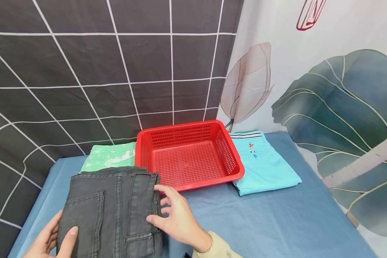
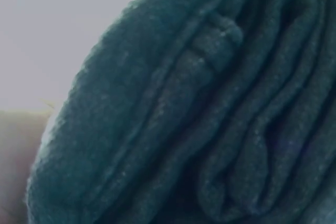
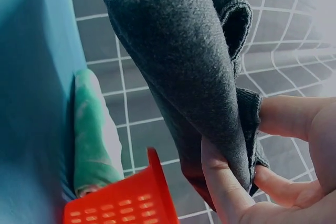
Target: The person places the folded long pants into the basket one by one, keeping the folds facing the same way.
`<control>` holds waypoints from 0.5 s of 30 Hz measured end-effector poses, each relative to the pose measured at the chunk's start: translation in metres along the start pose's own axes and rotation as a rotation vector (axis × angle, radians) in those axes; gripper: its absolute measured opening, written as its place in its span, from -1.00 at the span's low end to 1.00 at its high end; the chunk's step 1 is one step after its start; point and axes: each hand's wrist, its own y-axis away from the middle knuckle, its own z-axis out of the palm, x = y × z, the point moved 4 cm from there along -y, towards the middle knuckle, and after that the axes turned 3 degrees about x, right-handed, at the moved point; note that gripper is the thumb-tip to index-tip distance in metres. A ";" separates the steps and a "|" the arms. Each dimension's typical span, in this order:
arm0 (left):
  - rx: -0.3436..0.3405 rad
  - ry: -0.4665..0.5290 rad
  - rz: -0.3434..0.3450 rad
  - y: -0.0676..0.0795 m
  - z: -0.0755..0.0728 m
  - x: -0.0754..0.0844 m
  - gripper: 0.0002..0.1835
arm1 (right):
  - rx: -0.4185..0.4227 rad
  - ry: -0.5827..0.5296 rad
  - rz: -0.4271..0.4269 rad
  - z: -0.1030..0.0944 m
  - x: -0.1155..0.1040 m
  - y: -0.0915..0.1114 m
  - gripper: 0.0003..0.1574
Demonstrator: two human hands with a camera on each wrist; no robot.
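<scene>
Gripping both sides now: the left hand (image 1: 40,247) pinches one edge of the folded dark-grey jeans (image 1: 111,211), thumb laid flat on the denim, while the right hand (image 1: 178,218) clasps the opposite edge between thumb and fingers! It's a thick rectangle of matte, ridged cloth, double seams running down it, layers rolling into soft folds in the left wrist view. The jeans are held above the smooth blue sheet (image 1: 245,222), at the front-left corner of the glossy red plastic basket (image 1: 209,182), its walls pierced with slots. Behind them, a mottled green-and-white folded garment (image 1: 111,156); across the basket, turquoise trousers (image 1: 261,161), flat and neat, striped waistband showing!
</scene>
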 end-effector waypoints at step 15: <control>-0.004 -0.009 0.043 0.005 0.005 0.028 -0.40 | 0.050 -0.028 0.020 -0.014 0.000 -0.008 -0.19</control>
